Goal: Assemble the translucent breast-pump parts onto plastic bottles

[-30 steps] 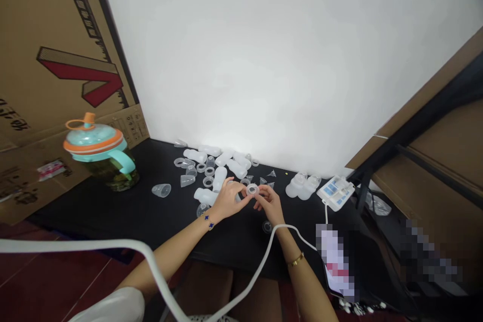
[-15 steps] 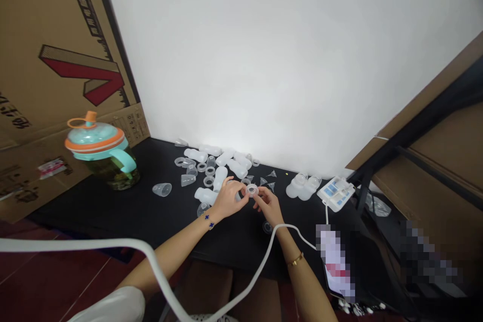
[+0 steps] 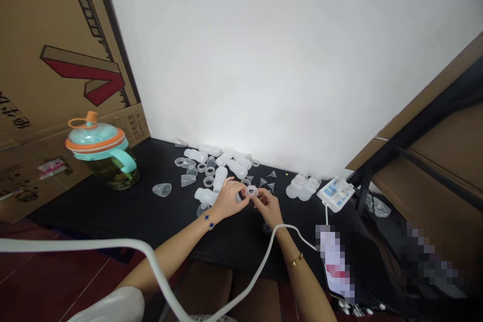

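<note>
Between my two hands, above the black table, is a translucent bottle collar ring (image 3: 251, 191). My left hand (image 3: 229, 199) pinches its left side with closed fingers. A whitish piece shows beside that thumb; I cannot make out what it is. My right hand (image 3: 270, 208) has thumb and fingers closed on the ring's right side. Several white baby bottles (image 3: 221, 179) lie behind my left hand, among loose collar rings (image 3: 209, 181) and clear caps (image 3: 188, 180). Small clear funnel-shaped nipples (image 3: 271, 187) lie just beyond my right hand.
A teal and orange lidded jug (image 3: 98, 153) stands at the left, before a cardboard box (image 3: 33, 25). Grouped bottles (image 3: 304, 188) and a white power strip (image 3: 335, 193) are at the right. A white cable (image 3: 151, 259) arches over my forearms. A phone (image 3: 336, 266) sits front right.
The collar ring has tilted slightly between my fingers, and my right fingers have shifted a little. Everything else looks the same.
</note>
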{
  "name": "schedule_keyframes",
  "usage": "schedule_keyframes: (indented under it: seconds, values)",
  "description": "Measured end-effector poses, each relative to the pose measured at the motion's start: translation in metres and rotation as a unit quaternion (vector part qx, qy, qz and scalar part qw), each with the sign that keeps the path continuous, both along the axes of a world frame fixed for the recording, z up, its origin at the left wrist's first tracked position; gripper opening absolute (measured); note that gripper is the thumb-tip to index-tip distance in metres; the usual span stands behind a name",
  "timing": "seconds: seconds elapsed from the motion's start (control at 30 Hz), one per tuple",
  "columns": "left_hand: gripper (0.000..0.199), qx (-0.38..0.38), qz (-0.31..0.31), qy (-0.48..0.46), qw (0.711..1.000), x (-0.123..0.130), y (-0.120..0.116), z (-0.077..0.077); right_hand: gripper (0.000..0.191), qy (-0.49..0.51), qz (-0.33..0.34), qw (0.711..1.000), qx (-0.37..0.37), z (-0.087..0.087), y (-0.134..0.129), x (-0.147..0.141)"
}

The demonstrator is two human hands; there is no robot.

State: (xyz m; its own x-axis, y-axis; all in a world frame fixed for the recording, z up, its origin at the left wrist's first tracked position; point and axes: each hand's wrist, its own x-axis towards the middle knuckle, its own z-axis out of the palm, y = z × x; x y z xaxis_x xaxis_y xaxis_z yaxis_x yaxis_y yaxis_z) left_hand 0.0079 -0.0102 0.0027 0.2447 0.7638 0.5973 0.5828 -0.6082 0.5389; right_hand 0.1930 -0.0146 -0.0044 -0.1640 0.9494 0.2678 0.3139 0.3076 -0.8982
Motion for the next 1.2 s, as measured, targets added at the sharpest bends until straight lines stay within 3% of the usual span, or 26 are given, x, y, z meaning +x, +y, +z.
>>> schedule_keyframes:
  seconds: [0.63, 1.2]
  values:
    - [0.015, -0.004, 0.001, -0.001, 1.0, 0.001, 0.0015, -0.0017, 0.027, -0.04, -0.019, 0.998, 0.042, -0.0011, -0.0007, -0.0008]
    - [0.017, 0.001, 0.0, -0.008, 1.0, 0.0016, 0.001, -0.0008, 0.028, -0.042, -0.011, 0.999, 0.032, -0.0001, -0.0007, 0.0002]
